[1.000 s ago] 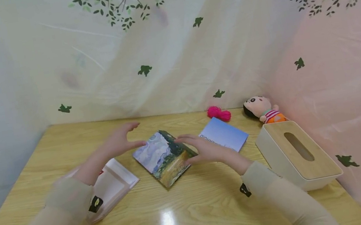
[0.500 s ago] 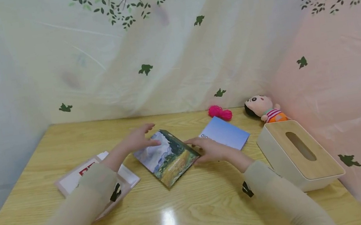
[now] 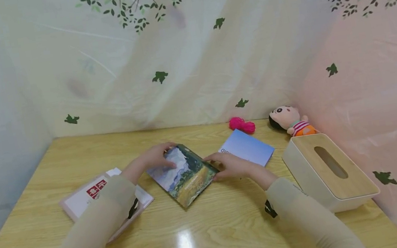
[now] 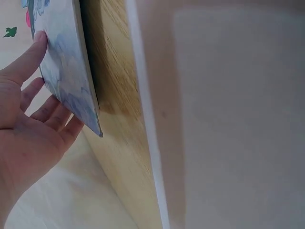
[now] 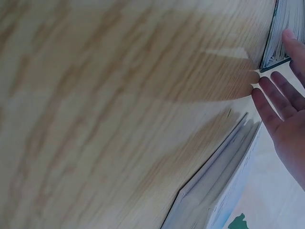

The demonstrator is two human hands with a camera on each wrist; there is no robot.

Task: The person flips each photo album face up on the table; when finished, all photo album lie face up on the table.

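A book (image 3: pixel 188 182) with a painted landscape cover lies at an angle on the wooden table, between both hands. My left hand (image 3: pixel 155 157) holds its upper-left side; in the left wrist view the thumb (image 4: pixel 35 52) lies on the cover and the other fingers reach round the edge. At the opposite corner, my right hand (image 3: pixel 232 165) grips the book with thumb and fingers. The right wrist view shows the right thumb (image 5: pixel 291 43) against the page edges, with the fingertips near the book's lower corner.
A pale book (image 3: pixel 80 205) with a red label lies under the left forearm. Right of the painted book are a blue booklet (image 3: pixel 250 146), pink yarn (image 3: pixel 241 126), a doll (image 3: pixel 287 120) and a tissue box (image 3: pixel 305 183) with a wooden lid.
My left hand has moved right and down onto the book's upper-left side. The right hand has closed in on the right corner. The book has hardly moved.
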